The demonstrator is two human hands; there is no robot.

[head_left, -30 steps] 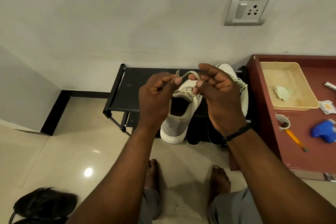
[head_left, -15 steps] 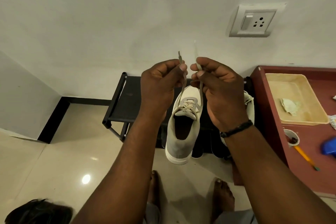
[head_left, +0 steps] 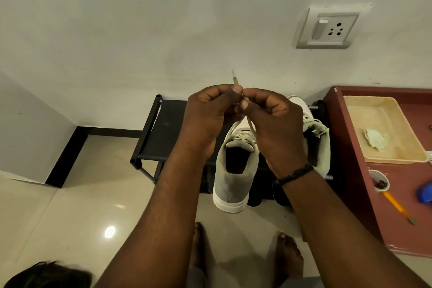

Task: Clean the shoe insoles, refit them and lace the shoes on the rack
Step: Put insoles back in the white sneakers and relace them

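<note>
A grey sneaker [head_left: 233,180] with a white sole hangs heel-down from its laces [head_left: 251,127] in front of the black shoe rack [head_left: 161,138]. My left hand [head_left: 208,112] pinches one lace end, whose tip sticks up above the fingers. My right hand [head_left: 273,121] pinches the other lace strand right beside it, thumbs nearly touching. The second grey sneaker [head_left: 320,142] lies on the rack behind my right wrist, its laces loose.
A maroon table [head_left: 364,194] at right carries a beige tray [head_left: 383,128] with a crumpled cloth, a paper cup [head_left: 379,184], an orange-handled brush [head_left: 399,209] and a blue object. Dark shoes sit under the rack; a black shoe [head_left: 46,276] lies bottom left. My bare feet stand below.
Both hands rose with the laces, lifting the sneaker off the rack so it hangs. The hands then closed together, bringing the two lace strands side by side.
</note>
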